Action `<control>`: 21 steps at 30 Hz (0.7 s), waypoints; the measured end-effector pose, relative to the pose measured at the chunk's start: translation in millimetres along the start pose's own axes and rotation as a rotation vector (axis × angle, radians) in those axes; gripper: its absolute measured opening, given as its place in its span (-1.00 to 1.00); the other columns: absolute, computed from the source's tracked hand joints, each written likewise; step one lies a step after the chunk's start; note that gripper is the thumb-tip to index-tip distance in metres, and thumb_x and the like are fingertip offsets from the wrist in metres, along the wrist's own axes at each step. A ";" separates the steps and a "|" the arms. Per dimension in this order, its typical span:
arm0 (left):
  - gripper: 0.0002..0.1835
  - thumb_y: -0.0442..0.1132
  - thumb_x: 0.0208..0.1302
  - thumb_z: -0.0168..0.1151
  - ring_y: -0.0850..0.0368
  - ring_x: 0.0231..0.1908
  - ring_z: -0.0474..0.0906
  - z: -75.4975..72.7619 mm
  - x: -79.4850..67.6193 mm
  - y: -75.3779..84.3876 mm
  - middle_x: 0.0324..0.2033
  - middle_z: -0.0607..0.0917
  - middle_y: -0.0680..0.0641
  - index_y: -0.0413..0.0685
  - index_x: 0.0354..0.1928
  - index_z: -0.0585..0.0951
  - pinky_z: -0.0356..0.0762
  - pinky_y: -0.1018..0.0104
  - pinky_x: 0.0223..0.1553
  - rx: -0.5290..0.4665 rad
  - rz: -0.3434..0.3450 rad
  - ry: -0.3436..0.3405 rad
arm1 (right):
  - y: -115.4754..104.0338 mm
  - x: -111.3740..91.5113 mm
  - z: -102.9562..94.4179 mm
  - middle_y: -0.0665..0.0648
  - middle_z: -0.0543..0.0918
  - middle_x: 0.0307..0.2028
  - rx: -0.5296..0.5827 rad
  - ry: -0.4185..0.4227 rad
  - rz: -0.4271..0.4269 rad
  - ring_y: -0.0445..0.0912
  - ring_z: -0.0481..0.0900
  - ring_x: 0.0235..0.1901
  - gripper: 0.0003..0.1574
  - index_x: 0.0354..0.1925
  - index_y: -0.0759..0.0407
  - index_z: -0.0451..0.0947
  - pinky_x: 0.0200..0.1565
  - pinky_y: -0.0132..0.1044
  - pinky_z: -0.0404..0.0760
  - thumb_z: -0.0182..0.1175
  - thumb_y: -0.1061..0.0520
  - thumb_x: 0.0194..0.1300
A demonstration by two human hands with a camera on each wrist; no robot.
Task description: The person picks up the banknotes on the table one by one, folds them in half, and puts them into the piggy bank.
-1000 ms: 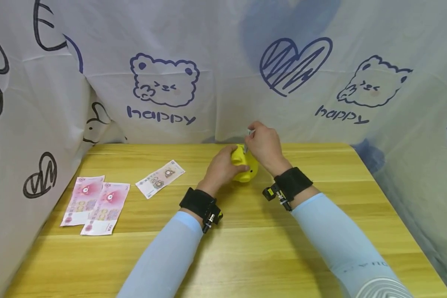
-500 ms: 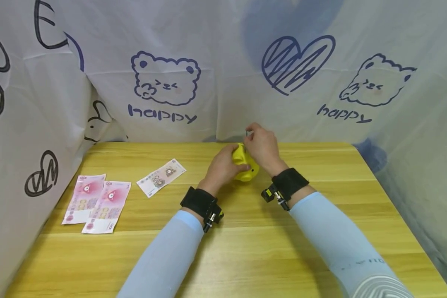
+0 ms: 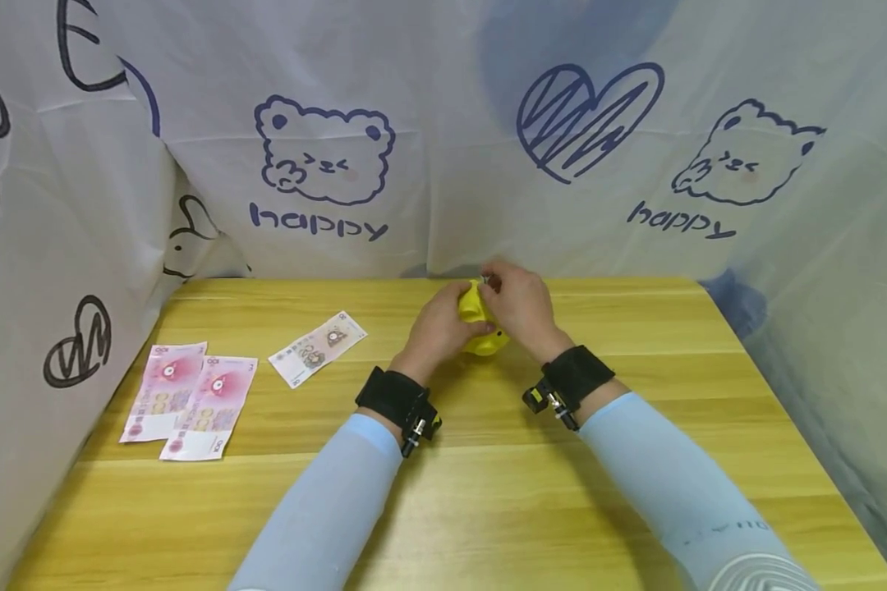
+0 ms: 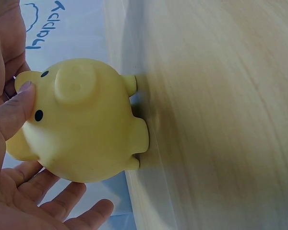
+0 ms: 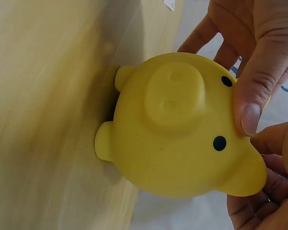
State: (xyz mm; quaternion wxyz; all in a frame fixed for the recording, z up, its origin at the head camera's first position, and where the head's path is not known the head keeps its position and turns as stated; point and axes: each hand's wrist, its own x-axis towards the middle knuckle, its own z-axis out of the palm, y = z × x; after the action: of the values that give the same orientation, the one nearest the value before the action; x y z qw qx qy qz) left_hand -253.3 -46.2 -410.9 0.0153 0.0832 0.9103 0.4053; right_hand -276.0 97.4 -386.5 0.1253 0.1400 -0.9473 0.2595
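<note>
A yellow piggy bank (image 3: 485, 341) stands on its short feet near the back edge of the table, its snout turned toward the wrist cameras. My left hand (image 3: 438, 330) grips it, the thumb (image 4: 18, 109) pressing the forehead between the ears and the fingers along its side. Over the top of its head my right hand (image 3: 523, 307) pinches a folded banknote, of which only a pale sliver (image 3: 485, 280) shows in the head view. In the right wrist view the right fingers (image 5: 273, 184) curl behind the ear; the top of the bank is hidden there.
Two pink banknotes (image 3: 210, 406) overlap at the left of the wooden table (image 3: 473, 509). A paler, brownish banknote (image 3: 318, 349) lies between them and the piggy bank. White cloth (image 3: 458, 164) with drawings hangs close behind the table's back edge.
My right hand has moved down closer to the piggy bank's top, and less of the folded note shows above its fingers. The left hand keeps its grip.
</note>
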 end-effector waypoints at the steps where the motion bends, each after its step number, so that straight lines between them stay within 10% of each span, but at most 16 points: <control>1: -0.17 0.03 0.05 0.47 0.08 -0.11 0.47 -0.1 0.2 0.0 0.06 0.55 -0.06 -0.04 0.32 0.32 0.57 0.16 -0.08 0.002 0.001 0.002 | 0.3 -0.5 0.3 0.12 0.69 -0.29 0.002 0.004 -0.002 -0.08 0.56 -0.44 -0.68 0.01 0.15 0.59 -0.43 -0.18 0.59 0.16 0.08 0.33; 21: -0.11 0.07 0.07 0.44 0.05 0.00 0.45 -0.2 1.2 -2.1 0.21 0.49 -0.12 -0.10 0.38 0.27 0.53 0.13 0.03 0.003 0.001 -0.005 | 11.2 -16.3 7.6 0.21 0.61 -0.27 -0.037 0.024 -0.094 0.00 0.49 -0.37 -0.58 0.06 0.24 0.59 -0.41 -0.15 0.57 0.06 0.02 0.41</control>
State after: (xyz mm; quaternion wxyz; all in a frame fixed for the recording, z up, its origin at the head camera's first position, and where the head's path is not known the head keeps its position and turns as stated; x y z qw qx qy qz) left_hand -254.8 -47.5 -412.3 0.0172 0.0848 0.9108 0.4037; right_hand -265.8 105.9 -402.9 0.1513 0.1787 -0.9428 0.2375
